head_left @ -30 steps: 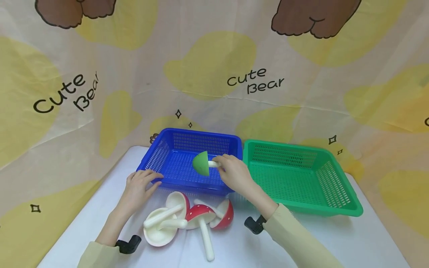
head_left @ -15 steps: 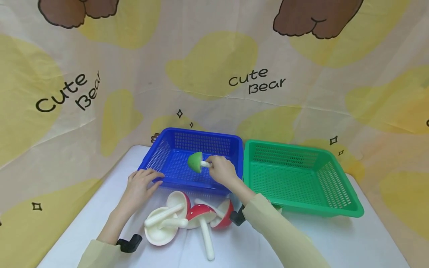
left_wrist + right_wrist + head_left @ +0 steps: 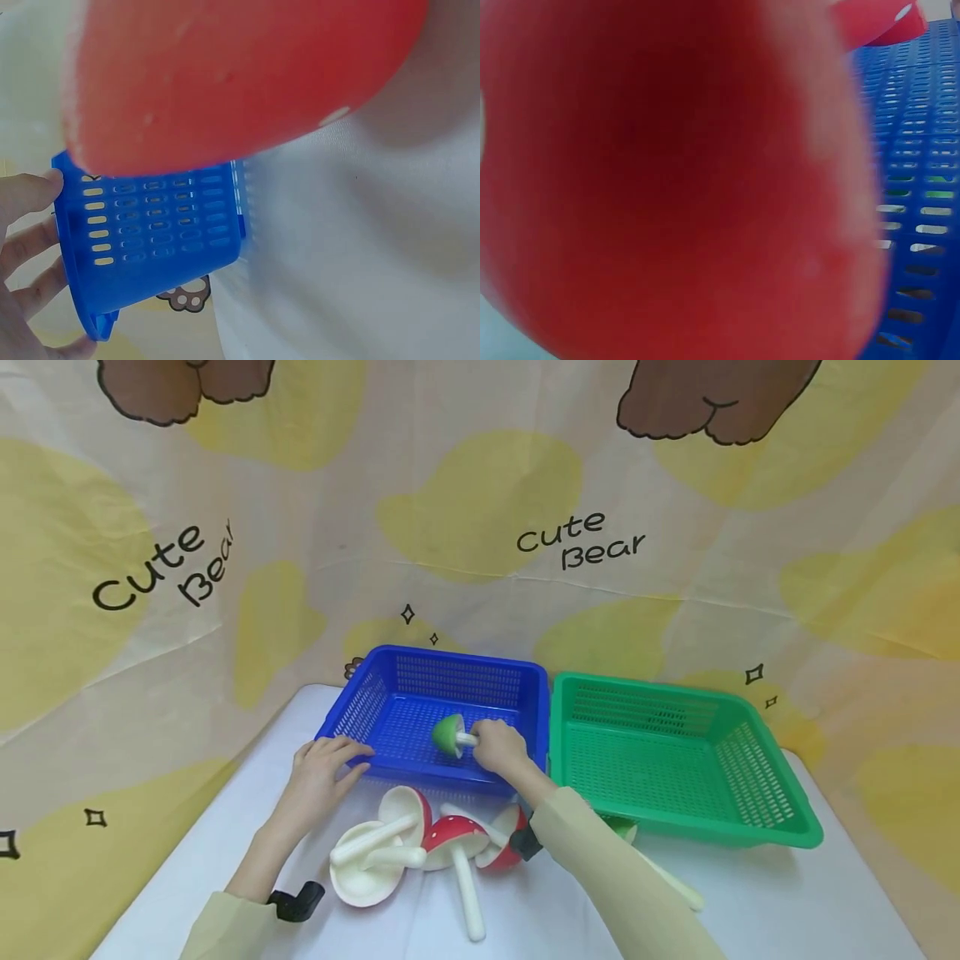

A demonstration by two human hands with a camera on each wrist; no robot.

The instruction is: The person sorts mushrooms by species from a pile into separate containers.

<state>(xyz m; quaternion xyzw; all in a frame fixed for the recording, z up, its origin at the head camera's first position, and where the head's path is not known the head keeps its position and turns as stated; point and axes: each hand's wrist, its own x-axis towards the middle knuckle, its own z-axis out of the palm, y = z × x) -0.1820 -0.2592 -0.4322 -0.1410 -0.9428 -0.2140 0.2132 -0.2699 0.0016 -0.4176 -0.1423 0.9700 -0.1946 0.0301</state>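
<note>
Plainly, from my remote feed, the biggest thing is a hanging cloth [image 3: 465,502] with yellow patches and "Cute Bear" lettering, behind a white table [image 3: 420,927]. On it I see a green basket [image 3: 735,833] on the right, with a blue basket [image 3: 420,770] just beside it on the left. The right sleeve [image 3: 622,885] crosses in front of the green one.

Near the blue basket's front wall, four red mushrooms [image 3: 453,828] lie in a touching cluster, pale stems pointing various ways; on both wrist feeds a red cap blocks much of my view. Partly hidden by that sleeve, a second green mushroom [image 3: 671,881] lies in front of the green basket, stem toward me.

The left hand [image 3: 318,777] holds the blue basket's near left corner, its thumb and fingers on either side of the rim. The right hand [image 3: 501,747], inside that basket's outline, has its fingers clamped on the stem of a green mushroom [image 3: 448,737]. That mushroom is tipped sideways, cap leftward; I can't tell whether it touches the basket floor.
</note>
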